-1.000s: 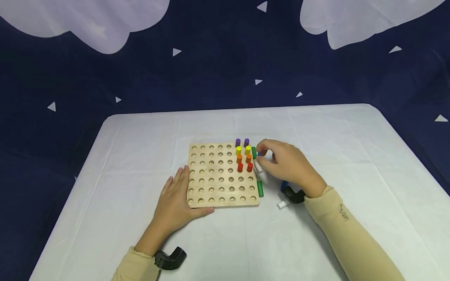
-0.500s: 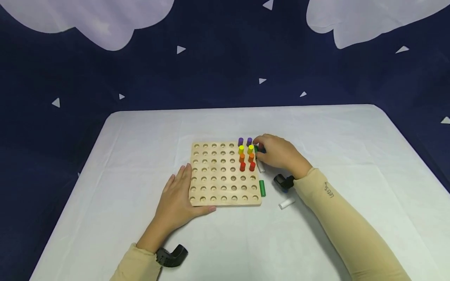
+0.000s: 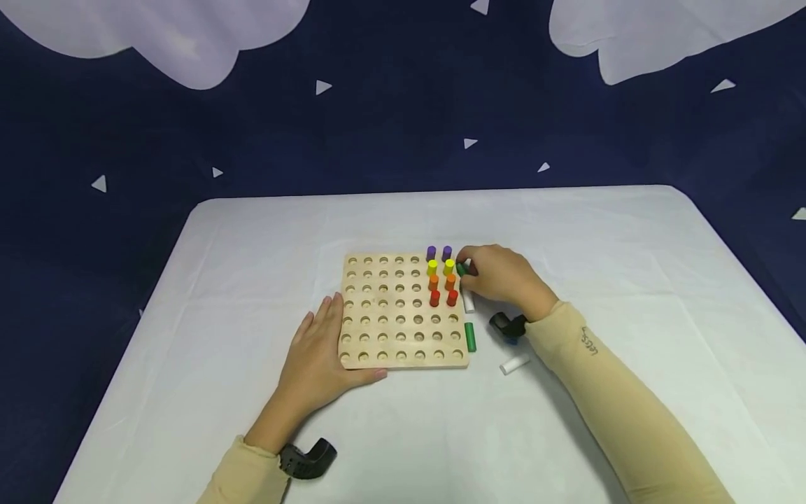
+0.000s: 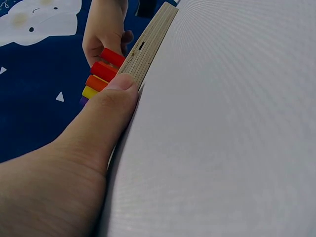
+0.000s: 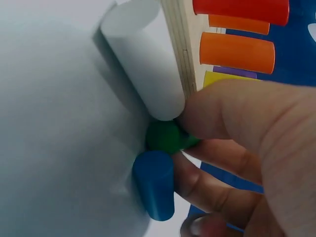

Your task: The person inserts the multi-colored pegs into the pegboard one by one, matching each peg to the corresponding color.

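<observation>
Your left sleeve (image 3: 242,476) and right sleeve (image 3: 620,406) are beige, creased towards their ends, the right one marked with small, dark, handwritten-looking lettering (image 3: 589,341). You wear a black, bent left wrist device (image 3: 303,465) and a black, curved right wrist device (image 3: 506,325), partly hidden; your left hand (image 3: 316,360) and right hand (image 3: 502,276) are bare

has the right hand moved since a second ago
Yes. In the head view, judged against the pegboard, the right hand has shifted slightly leftward and up the picture, its fingertips closer to the board's right edge.
</observation>
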### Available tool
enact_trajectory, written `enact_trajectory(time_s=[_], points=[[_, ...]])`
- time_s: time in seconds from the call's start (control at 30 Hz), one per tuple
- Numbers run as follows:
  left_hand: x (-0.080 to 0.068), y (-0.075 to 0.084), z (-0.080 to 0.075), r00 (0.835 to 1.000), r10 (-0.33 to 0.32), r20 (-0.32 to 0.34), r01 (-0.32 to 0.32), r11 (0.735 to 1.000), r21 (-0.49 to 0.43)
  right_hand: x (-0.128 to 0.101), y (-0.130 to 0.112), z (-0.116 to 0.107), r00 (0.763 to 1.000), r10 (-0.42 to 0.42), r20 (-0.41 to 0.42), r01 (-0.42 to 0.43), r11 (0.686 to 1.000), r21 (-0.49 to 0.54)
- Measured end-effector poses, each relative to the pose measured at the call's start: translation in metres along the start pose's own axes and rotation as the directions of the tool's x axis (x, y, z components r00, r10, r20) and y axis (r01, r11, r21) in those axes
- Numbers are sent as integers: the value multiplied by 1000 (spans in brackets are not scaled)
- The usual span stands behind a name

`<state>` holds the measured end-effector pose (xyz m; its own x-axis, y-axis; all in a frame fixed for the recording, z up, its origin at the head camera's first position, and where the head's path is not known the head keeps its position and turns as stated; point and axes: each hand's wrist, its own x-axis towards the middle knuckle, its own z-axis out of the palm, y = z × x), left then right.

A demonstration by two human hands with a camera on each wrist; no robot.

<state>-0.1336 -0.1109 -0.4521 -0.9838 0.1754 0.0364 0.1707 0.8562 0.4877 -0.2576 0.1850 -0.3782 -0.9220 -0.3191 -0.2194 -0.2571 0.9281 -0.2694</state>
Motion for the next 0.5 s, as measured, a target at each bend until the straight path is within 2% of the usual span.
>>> enact_trajectory(time_s=[0.27,0.5], points=[[-1,0,0,1000,2,2,-2,1000,-4,-18,8,0,993,-14,-120,26,995,94],[-2,-1,-1,1000,10,-6,-10,1000,3,-40,3,-3,973,-69,-221,103,984,146]])
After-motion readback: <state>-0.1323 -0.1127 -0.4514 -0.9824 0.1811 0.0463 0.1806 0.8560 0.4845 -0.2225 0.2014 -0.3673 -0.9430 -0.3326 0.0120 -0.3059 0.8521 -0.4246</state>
